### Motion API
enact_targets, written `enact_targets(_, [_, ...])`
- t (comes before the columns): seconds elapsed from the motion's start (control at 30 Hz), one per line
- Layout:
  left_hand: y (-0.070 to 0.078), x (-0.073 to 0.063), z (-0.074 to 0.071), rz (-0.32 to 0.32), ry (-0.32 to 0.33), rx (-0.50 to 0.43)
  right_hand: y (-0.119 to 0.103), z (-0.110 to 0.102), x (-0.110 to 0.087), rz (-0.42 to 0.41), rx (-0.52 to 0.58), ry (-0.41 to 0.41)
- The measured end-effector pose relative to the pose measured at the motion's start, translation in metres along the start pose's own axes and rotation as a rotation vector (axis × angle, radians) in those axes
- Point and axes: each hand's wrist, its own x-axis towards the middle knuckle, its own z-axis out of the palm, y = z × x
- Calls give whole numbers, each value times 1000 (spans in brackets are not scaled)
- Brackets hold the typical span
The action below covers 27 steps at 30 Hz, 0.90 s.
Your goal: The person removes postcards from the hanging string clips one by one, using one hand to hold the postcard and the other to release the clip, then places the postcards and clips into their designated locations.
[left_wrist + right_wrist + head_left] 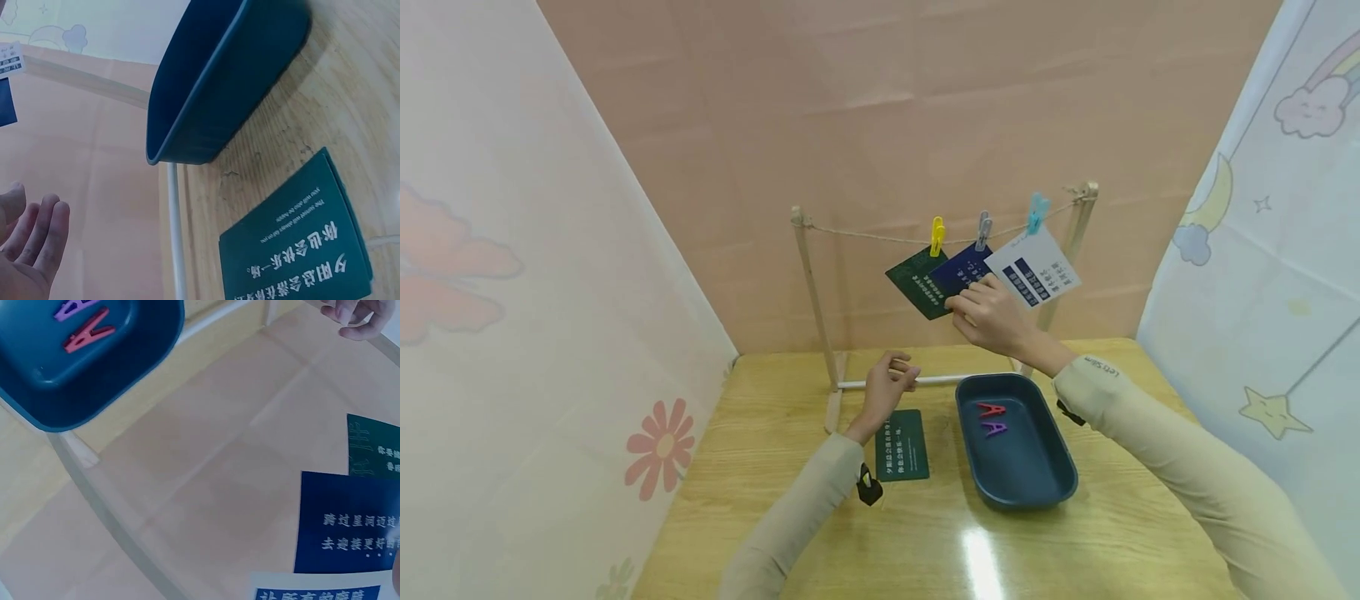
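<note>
Three cards hang from a string. A green card [917,287] is under a yellow clothespin [937,237], a dark blue card [344,512] under a grey clothespin [983,231], and a white card [1043,268] under a light blue clothespin [1037,213]. My right hand [988,317], fingers bent, is at the blue card's lower part and overlaps the green card's edge; I cannot tell whether it grips a card. My left hand [887,385] is held lower left, fingers loosely bent with nothing in them. Below it, a dark green card stack [294,237] lies on the table.
A dark blue basin [1063,462] stands on the wooden table [760,500], holding a red clothespin [87,331] and a purple clothespin [994,428]. The string [865,235] runs between two wooden posts [811,283], joined low down by a white rod [936,380].
</note>
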Motion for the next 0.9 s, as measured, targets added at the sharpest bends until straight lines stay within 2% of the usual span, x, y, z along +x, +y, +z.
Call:
enact_targets(0.2, [6, 2, 3, 16, -1, -42, 3, -4, 13, -61, -15, 45])
enact_targets(0.43, [44, -7, 2, 52, 3, -37, 10, -15, 34, -80, -22, 60])
enact_targets(0.47, [46, -6, 1, 54, 6, -30, 11, -17, 37, -80, -22, 57])
enact_targets(0.63, [46, -3, 3, 76, 40, 2, 16, -24, 50, -83, -36, 62])
enact_targets(0.8, [28, 7, 8, 125, 88, 36, 18, -30, 61, -103, -65, 89])
enact_targets(0.9, [20, 12, 10, 129, 103, 60, 21, -34, 66, -106, -80, 100])
